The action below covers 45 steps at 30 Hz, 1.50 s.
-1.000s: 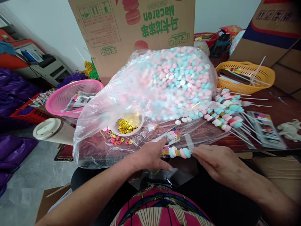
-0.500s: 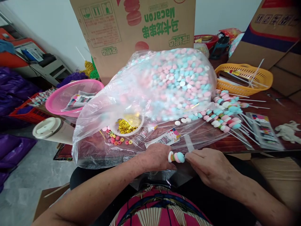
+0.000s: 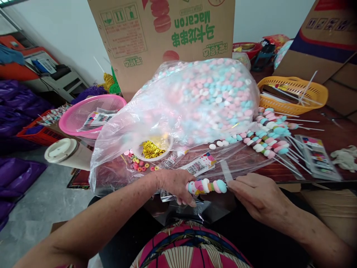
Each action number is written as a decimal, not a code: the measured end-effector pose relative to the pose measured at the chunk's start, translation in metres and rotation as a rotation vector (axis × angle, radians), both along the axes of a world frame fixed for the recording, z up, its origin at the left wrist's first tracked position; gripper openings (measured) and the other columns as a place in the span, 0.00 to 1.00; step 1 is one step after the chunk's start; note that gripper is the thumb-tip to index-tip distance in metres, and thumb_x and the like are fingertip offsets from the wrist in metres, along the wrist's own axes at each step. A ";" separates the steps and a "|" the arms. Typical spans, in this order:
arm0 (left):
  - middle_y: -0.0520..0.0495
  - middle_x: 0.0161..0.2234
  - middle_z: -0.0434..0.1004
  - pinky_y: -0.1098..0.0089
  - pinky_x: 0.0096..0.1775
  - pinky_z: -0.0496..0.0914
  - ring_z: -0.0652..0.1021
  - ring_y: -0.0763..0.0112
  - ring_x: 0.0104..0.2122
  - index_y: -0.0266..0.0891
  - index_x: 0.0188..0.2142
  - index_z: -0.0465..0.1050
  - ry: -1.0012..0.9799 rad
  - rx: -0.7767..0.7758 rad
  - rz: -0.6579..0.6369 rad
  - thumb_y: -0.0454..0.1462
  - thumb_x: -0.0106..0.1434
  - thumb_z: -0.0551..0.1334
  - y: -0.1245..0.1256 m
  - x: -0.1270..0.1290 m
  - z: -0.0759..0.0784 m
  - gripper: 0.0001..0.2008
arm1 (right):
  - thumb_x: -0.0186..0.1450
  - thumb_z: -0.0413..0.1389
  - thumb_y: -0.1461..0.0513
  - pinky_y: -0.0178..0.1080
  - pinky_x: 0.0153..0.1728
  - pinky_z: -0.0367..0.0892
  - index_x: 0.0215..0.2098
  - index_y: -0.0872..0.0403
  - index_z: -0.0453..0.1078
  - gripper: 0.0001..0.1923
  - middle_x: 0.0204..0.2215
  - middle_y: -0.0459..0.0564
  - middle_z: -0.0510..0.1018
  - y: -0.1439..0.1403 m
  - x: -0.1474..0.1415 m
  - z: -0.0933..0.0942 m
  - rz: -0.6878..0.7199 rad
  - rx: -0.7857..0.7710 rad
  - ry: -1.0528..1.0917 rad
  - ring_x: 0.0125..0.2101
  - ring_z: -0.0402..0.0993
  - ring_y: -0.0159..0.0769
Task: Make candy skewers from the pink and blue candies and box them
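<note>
Backing it all: pale wall [image 3: 69,44], upper left. Dark-red worktop [image 3: 340,136] crosses mid-frame, crowded. Macaron carton [image 3: 161,41], print inverted, upper centre. Big clear bag [image 3: 200,100] of pastel sweets, centre. Yellow basket [image 3: 290,106] upper right, pink basket [image 3: 67,121] left. Stacked skewers [image 3: 273,137] right of centre. Left hand [image 3: 178,184] has just slid leftward, baring more of the candy skewer [image 3: 212,186], lower centre, near level at the worktop's front edge; looks like wrapping midway, from where I stand. Left grip closed round its left end; right hand [image 3: 253,191] pinching its right end, stick or film, can't tell. Printed film [image 3: 199,186] shows on its left part. Ring sweets [image 3: 141,163], loose, left of centre.
</note>
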<state>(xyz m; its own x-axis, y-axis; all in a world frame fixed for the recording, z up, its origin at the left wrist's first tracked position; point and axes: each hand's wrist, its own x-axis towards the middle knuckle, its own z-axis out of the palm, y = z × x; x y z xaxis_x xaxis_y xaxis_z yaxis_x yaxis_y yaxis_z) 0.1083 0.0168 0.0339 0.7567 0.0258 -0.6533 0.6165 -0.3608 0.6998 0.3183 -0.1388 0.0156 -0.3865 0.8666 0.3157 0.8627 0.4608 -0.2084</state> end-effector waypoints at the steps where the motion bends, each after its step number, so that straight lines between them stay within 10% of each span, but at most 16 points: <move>1: 0.54 0.24 0.73 0.72 0.27 0.67 0.75 0.69 0.25 0.40 0.34 0.71 -0.012 0.080 0.049 0.41 0.52 0.65 -0.005 0.002 -0.002 0.11 | 0.65 0.44 0.68 0.37 0.25 0.50 0.30 0.54 0.65 0.11 0.22 0.47 0.71 0.000 -0.001 -0.001 -0.020 -0.025 -0.009 0.22 0.63 0.34; 6: 0.44 0.31 0.78 0.63 0.34 0.69 0.78 0.56 0.33 0.39 0.37 0.73 -0.029 0.856 0.101 0.39 0.56 0.60 -0.024 0.006 -0.004 0.10 | 0.67 0.43 0.65 0.34 0.23 0.51 0.28 0.53 0.64 0.12 0.21 0.45 0.71 -0.001 -0.002 -0.005 -0.122 -0.320 0.121 0.21 0.65 0.31; 10: 0.43 0.31 0.79 0.63 0.39 0.69 0.78 0.57 0.36 0.39 0.40 0.73 -0.043 1.056 0.063 0.34 0.57 0.56 -0.029 0.003 -0.006 0.11 | 0.69 0.42 0.59 0.33 0.23 0.54 0.26 0.53 0.63 0.16 0.19 0.43 0.67 -0.002 0.000 -0.002 -0.137 -0.485 0.257 0.21 0.62 0.30; 20: 0.41 0.33 0.79 0.61 0.35 0.70 0.78 0.53 0.34 0.38 0.40 0.73 -0.085 1.001 0.012 0.47 0.58 0.59 -0.034 0.005 -0.011 0.17 | 0.68 0.44 0.62 0.32 0.24 0.58 0.29 0.53 0.69 0.15 0.21 0.45 0.72 0.004 -0.001 0.009 -0.118 -0.322 0.227 0.22 0.66 0.31; 26: 0.50 0.27 0.76 0.72 0.28 0.64 0.76 0.64 0.28 0.40 0.35 0.74 -0.148 0.605 0.108 0.55 0.50 0.65 -0.028 0.006 0.004 0.22 | 0.63 0.44 0.71 0.36 0.25 0.53 0.31 0.54 0.70 0.14 0.20 0.47 0.71 0.004 -0.001 0.011 -0.023 0.018 -0.045 0.22 0.63 0.32; 45: 0.38 0.33 0.79 0.57 0.38 0.70 0.78 0.49 0.36 0.37 0.38 0.74 -0.059 0.665 0.067 0.44 0.60 0.56 -0.050 0.025 -0.021 0.15 | 0.68 0.43 0.65 0.38 0.31 0.57 0.26 0.56 0.67 0.16 0.23 0.49 0.72 0.023 -0.027 -0.016 0.071 -0.164 0.220 0.27 0.65 0.34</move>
